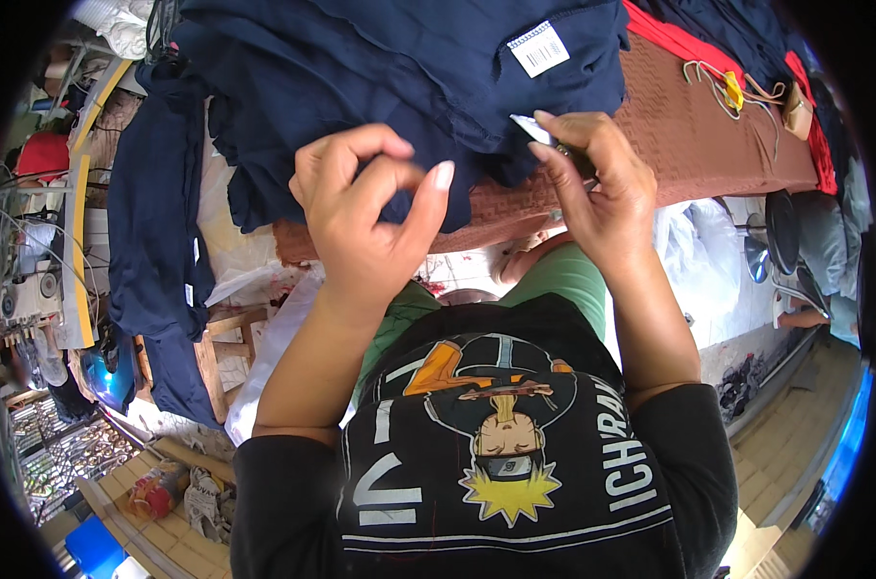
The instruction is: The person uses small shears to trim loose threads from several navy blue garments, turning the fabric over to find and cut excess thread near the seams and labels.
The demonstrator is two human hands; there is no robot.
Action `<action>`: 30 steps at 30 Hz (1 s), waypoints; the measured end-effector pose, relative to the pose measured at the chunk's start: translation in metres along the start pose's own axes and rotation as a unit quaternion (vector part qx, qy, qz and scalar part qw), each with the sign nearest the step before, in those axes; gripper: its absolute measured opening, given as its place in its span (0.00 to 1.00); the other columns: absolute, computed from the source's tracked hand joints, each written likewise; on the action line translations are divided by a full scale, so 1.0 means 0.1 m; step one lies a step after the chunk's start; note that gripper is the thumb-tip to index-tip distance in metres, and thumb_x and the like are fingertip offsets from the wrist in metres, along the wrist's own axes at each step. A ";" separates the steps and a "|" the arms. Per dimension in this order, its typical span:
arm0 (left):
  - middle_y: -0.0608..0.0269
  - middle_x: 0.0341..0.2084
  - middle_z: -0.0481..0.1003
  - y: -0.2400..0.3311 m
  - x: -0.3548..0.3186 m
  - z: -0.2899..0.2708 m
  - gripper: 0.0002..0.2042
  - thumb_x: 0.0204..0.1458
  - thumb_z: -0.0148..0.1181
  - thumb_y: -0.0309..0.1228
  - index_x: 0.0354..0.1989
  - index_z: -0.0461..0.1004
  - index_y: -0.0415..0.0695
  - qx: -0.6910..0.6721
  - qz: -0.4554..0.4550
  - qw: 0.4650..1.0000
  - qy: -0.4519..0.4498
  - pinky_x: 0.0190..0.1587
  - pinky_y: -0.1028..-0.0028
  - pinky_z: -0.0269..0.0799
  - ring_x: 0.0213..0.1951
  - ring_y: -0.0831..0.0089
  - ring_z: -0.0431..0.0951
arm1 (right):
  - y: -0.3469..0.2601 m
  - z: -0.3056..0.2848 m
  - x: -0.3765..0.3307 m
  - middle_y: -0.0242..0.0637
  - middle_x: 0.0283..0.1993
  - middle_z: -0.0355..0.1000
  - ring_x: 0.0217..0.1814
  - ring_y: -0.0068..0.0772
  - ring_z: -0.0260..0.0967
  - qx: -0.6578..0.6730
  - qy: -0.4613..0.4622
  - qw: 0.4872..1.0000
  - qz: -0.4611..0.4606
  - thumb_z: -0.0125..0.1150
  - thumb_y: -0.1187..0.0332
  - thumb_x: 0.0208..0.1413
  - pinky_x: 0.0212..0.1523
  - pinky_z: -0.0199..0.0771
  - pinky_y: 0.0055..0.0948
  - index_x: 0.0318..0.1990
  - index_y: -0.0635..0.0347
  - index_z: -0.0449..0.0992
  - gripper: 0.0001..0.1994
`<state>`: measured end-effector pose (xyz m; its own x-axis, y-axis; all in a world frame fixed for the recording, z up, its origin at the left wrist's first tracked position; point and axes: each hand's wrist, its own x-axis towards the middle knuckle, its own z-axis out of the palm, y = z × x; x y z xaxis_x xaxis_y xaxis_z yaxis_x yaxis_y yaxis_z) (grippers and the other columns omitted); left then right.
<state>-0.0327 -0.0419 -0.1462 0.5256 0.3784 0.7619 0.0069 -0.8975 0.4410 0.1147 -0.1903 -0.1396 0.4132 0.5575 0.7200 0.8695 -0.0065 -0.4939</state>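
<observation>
Dark navy cloth (361, 77) lies heaped in front of me, with a white label (538, 48) on its upper right part. My right hand (602, 183) is closed around small thread snips (534, 129), their pale pointed tip angled up and left over the cloth's near edge. The palm and fingers hide most of their body. My left hand (365, 207) is raised over the near left part of the cloth, fingers bent and thumb apart from them, with nothing visible between.
The navy cloth rests on a brown-covered surface (698, 106). More navy fabric (153, 212) hangs at the left beside a wooden frame (216, 372). Red cloth (684, 43) and a loose cord (718, 87) lie at the far right. Clear plastic (698, 241) is below on the right.
</observation>
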 end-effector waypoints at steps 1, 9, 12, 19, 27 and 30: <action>0.72 0.35 0.72 -0.01 0.03 0.05 0.09 0.36 0.73 0.35 0.21 0.77 0.50 0.042 0.002 0.999 0.004 0.45 0.67 0.55 0.42 0.66 0.66 | -0.03 0.00 0.02 0.36 0.37 0.77 0.34 0.33 0.76 0.026 0.005 0.999 0.028 0.68 0.76 0.47 0.31 0.76 0.25 0.36 0.61 0.75 0.10; 0.73 0.38 0.72 0.04 0.03 0.25 0.08 0.37 0.74 0.35 0.26 0.81 0.51 0.061 -0.064 0.996 0.011 0.48 0.66 0.56 0.45 0.67 0.66 | -0.06 0.04 0.04 0.37 0.36 0.76 0.35 0.36 0.76 0.039 -0.002 0.999 0.028 0.68 0.77 0.45 0.32 0.75 0.27 0.37 0.62 0.75 0.10; 0.73 0.38 0.72 0.07 0.03 0.09 0.07 0.38 0.73 0.33 0.26 0.82 0.50 0.034 -0.072 0.997 -0.008 0.48 0.67 0.57 0.45 0.67 0.66 | -0.03 0.04 0.00 0.37 0.35 0.75 0.34 0.38 0.75 0.026 -0.009 1.000 0.003 0.68 0.77 0.44 0.32 0.74 0.28 0.37 0.62 0.76 0.12; 0.74 0.38 0.73 0.14 0.04 -0.08 0.06 0.39 0.73 0.32 0.27 0.83 0.51 0.004 -0.093 0.995 -0.036 0.48 0.68 0.58 0.45 0.68 0.67 | -0.07 0.14 -0.02 0.36 0.34 0.75 0.31 0.38 0.74 0.017 -0.012 0.998 -0.054 0.69 0.73 0.43 0.30 0.73 0.29 0.39 0.61 0.77 0.13; 0.74 0.38 0.73 0.15 0.04 -0.07 0.06 0.38 0.73 0.32 0.27 0.83 0.52 -0.011 -0.084 0.996 -0.036 0.48 0.68 0.58 0.45 0.69 0.67 | -0.13 0.24 0.00 0.36 0.34 0.74 0.29 0.37 0.73 0.012 -0.011 0.998 -0.067 0.68 0.73 0.44 0.28 0.72 0.29 0.38 0.62 0.76 0.12; 0.75 0.39 0.72 0.14 0.03 -0.07 0.06 0.38 0.73 0.33 0.27 0.83 0.53 -0.003 -0.082 0.995 -0.048 0.48 0.68 0.57 0.46 0.69 0.66 | -0.15 0.25 0.01 0.37 0.33 0.74 0.28 0.38 0.73 0.012 -0.005 0.998 -0.062 0.68 0.73 0.45 0.27 0.72 0.29 0.37 0.62 0.76 0.11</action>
<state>-0.0374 -0.0520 -0.1346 0.5959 0.4969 0.6309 0.0951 -0.8238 0.5589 0.0951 -0.1687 -0.1435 0.3000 0.5611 0.7715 0.9072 0.0824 -0.4126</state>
